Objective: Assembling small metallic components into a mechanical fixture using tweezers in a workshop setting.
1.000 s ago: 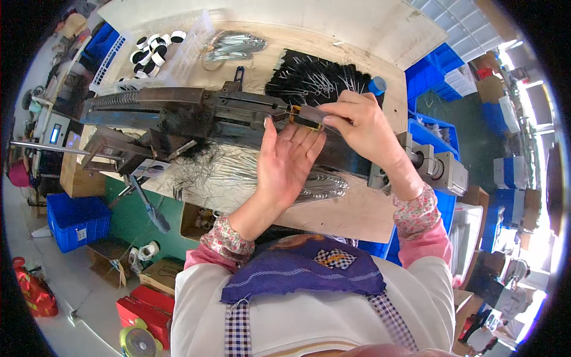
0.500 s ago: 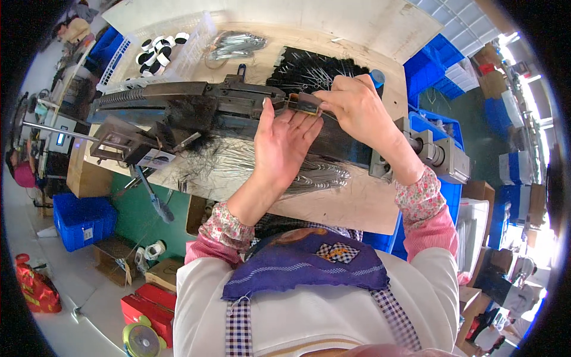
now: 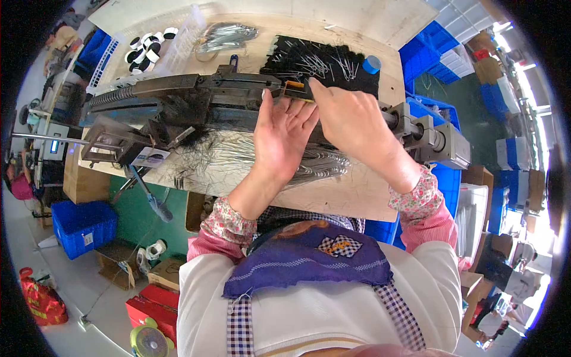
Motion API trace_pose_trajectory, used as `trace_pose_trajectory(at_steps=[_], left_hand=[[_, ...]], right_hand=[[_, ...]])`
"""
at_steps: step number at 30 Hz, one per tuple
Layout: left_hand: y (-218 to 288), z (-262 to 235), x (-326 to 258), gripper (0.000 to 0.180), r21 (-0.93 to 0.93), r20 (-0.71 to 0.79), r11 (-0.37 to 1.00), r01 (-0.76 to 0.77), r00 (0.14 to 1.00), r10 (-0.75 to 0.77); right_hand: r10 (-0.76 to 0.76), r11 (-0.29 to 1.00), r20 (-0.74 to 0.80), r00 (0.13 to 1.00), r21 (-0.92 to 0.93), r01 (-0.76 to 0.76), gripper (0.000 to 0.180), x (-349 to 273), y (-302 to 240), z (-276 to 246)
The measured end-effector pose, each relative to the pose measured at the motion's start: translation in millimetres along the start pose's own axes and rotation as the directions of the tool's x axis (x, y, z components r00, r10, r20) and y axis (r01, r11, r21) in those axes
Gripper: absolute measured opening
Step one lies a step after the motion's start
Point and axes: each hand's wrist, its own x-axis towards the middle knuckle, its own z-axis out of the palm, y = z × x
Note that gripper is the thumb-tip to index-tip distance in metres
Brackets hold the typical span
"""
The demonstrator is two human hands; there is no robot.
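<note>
A long dark machine (image 3: 196,89) with a spring on its left part lies across the wooden table. At its right end sits a small dark block (image 3: 295,91) with a yellowish slot. My left hand (image 3: 279,137) is open, palm up, with the fingers stretched under the block and the thumb raised beside the machine's end. My right hand (image 3: 357,122) is closed, its fingers curled down at the block's right end; whatever is in them is hidden. Thin metal wire pieces (image 3: 324,169) lie in a heap under and behind my left hand, with black bristles scattered to the left.
On a black bristly mat (image 3: 285,68) lie several twisted-wire pieces, beside a blue round cap (image 3: 372,64). A white basket (image 3: 184,35) holds black-and-white rolls (image 3: 143,55). A bag of wire pieces (image 3: 229,35) lies at the back. Metal cylinders (image 3: 425,134) stand right; blue crates (image 3: 86,226) are on the floor.
My right hand has turned over and moved nearer, from a pinch above the block to curled fingers at its right end. My left hand stays nearly in place.
</note>
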Motion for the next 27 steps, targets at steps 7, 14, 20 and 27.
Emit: trace_pose_trajectory(at_steps=[7, 14, 20, 27], left_hand=[[4, 21, -9, 0.039, 0.106, -0.225, 0.993, 0.054, 0.974, -0.029], [0, 12, 3, 0.034, 0.259, -0.184, 0.963, 0.068, 0.983, -0.020], [-25, -9, 0, 0.014, 0.259, -0.159, 0.965, 0.042, 0.987, 0.000], [-30, -1, -47, 0.040, 0.324, -0.342, 0.928, 0.184, 0.937, -0.067]], right_hand=[[-0.049, 0.981, 0.069, 0.996, -0.185, 0.061, 0.042, -1, -17, 0], [-0.047, 0.989, 0.064, 0.997, -0.137, 0.055, 0.034, 1, 0, 9], [0.065, 0.955, 0.154, 0.986, 0.277, -0.107, 0.026, -59, 9, 5], [-0.106, 0.977, 0.394, 0.913, 0.212, 0.022, 0.024, -134, 17, 75]])
